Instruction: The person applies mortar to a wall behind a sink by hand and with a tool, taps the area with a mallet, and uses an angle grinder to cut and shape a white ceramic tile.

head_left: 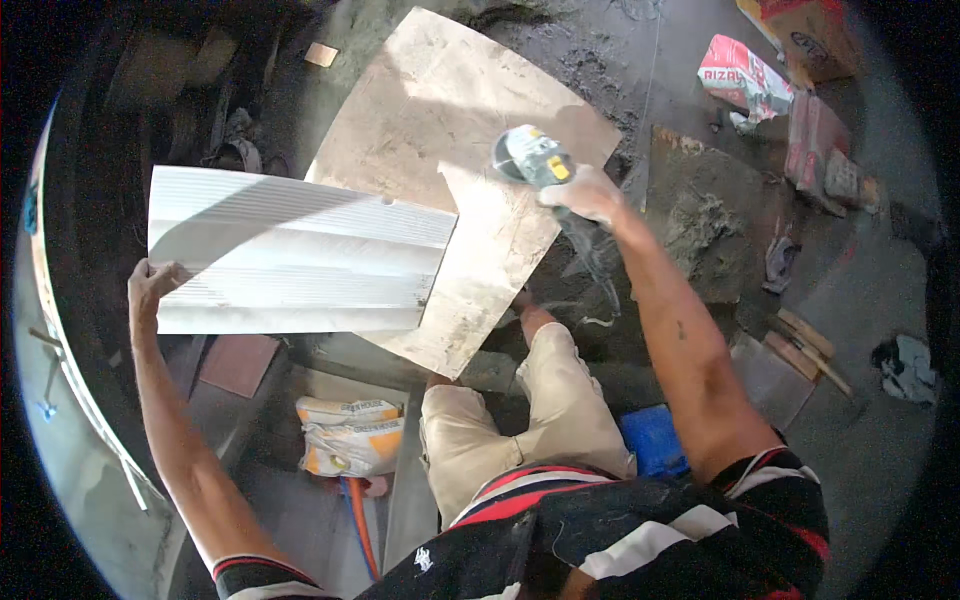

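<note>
My left hand point(153, 287) grips the left edge of a large white ribbed tile point(300, 260), thumb on its face and fingers hidden at the rim. Beneath the tile's right part lies a worn, pale board point(460, 100), dusty and stained. My right hand point(590, 195) is wrapped round the body of an angle grinder point(535, 157), held above the board, right of the tile and apart from it. The grinder's head points to the left and is slightly blurred; its disc cannot be made out. A dark cord hangs below my right hand.
White and orange bags point(350, 437) lie in a trough-like space at lower left, by an orange hose point(361, 525). A reddish tile point(239, 364) is beside them. A blue container point(654, 440) stands by my right leg. Mortar point(705, 220), a red-and-white bag point(745, 78) and wood strips point(800, 345) are at right.
</note>
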`<control>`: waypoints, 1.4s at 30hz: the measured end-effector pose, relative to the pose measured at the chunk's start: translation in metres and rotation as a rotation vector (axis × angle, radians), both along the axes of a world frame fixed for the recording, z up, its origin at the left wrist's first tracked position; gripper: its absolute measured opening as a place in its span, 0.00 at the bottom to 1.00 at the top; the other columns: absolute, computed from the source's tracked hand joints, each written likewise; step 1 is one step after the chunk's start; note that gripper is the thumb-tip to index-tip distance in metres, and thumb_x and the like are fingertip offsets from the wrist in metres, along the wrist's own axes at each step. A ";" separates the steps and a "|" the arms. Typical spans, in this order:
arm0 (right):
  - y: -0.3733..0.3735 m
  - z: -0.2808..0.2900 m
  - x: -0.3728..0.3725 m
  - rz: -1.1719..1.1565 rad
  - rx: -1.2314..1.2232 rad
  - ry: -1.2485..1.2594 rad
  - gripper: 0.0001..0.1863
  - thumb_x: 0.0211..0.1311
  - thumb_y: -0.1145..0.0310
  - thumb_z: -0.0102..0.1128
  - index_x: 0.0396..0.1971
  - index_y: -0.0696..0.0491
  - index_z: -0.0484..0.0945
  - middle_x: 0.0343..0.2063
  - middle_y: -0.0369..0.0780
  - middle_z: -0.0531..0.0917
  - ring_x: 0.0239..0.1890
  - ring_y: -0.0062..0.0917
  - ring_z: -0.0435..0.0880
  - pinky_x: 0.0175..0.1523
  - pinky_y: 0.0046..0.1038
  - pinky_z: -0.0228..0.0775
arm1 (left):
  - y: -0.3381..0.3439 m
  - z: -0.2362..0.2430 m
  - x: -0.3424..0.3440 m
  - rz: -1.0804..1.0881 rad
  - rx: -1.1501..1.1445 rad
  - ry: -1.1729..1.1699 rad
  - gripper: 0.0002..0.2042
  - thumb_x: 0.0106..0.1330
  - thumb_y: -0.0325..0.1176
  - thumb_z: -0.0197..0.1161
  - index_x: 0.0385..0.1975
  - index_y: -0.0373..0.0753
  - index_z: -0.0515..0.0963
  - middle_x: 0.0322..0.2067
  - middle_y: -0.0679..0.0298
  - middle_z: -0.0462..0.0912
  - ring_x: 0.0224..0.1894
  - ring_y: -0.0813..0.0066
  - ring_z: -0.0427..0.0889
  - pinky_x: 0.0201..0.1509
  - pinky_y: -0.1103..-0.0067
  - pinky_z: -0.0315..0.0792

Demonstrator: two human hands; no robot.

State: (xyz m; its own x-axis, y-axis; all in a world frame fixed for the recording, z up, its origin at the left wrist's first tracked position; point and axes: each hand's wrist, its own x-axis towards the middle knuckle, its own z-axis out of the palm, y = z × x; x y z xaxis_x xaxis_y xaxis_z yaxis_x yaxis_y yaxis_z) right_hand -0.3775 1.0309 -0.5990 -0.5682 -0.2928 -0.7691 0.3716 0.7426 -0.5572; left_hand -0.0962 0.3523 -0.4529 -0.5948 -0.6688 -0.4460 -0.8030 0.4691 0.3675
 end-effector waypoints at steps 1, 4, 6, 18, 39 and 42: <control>0.013 -0.003 0.003 0.012 0.004 0.012 0.19 0.47 0.59 0.76 0.34 0.57 0.88 0.28 0.37 0.88 0.28 0.21 0.85 0.37 0.27 0.77 | -0.009 -0.008 0.003 0.064 0.002 -0.066 0.18 0.61 0.40 0.73 0.43 0.33 0.82 0.34 0.65 0.85 0.35 0.79 0.81 0.40 0.78 0.74; 0.048 -0.012 0.016 0.007 0.042 -0.001 0.22 0.46 0.55 0.76 0.35 0.57 0.88 0.28 0.36 0.87 0.29 0.21 0.84 0.37 0.28 0.77 | -0.023 -0.024 0.013 0.066 0.013 -0.072 0.18 0.61 0.40 0.73 0.44 0.32 0.82 0.35 0.64 0.85 0.35 0.78 0.81 0.41 0.77 0.74; 0.060 -0.020 0.020 -0.006 0.102 -0.077 0.25 0.42 0.52 0.77 0.35 0.57 0.88 0.29 0.37 0.87 0.31 0.24 0.85 0.39 0.30 0.76 | -0.026 -0.031 0.015 0.084 0.010 -0.072 0.19 0.61 0.40 0.73 0.44 0.32 0.82 0.35 0.64 0.85 0.35 0.78 0.81 0.40 0.78 0.74; -0.045 0.010 0.041 0.063 0.045 -0.138 0.22 0.43 0.55 0.77 0.31 0.59 0.89 0.27 0.39 0.87 0.29 0.25 0.84 0.37 0.29 0.76 | 0.053 0.051 0.021 0.017 -0.056 0.069 0.20 0.65 0.43 0.71 0.43 0.30 0.80 0.32 0.66 0.81 0.34 0.79 0.76 0.41 0.80 0.72; -0.144 0.020 0.010 0.577 0.210 0.051 0.30 0.32 0.48 0.77 0.29 0.61 0.89 0.28 0.45 0.89 0.30 0.31 0.86 0.37 0.33 0.77 | 0.266 0.158 0.050 0.183 -0.144 0.419 0.07 0.65 0.29 0.72 0.36 0.36 0.79 0.30 0.71 0.81 0.32 0.84 0.76 0.43 0.83 0.72; -0.144 0.019 0.007 0.652 0.225 0.046 0.30 0.33 0.47 0.76 0.30 0.60 0.89 0.28 0.45 0.89 0.30 0.31 0.86 0.37 0.33 0.77 | 0.273 0.161 0.048 0.186 -0.208 0.370 0.08 0.66 0.28 0.73 0.38 0.35 0.80 0.31 0.70 0.82 0.33 0.84 0.77 0.44 0.83 0.72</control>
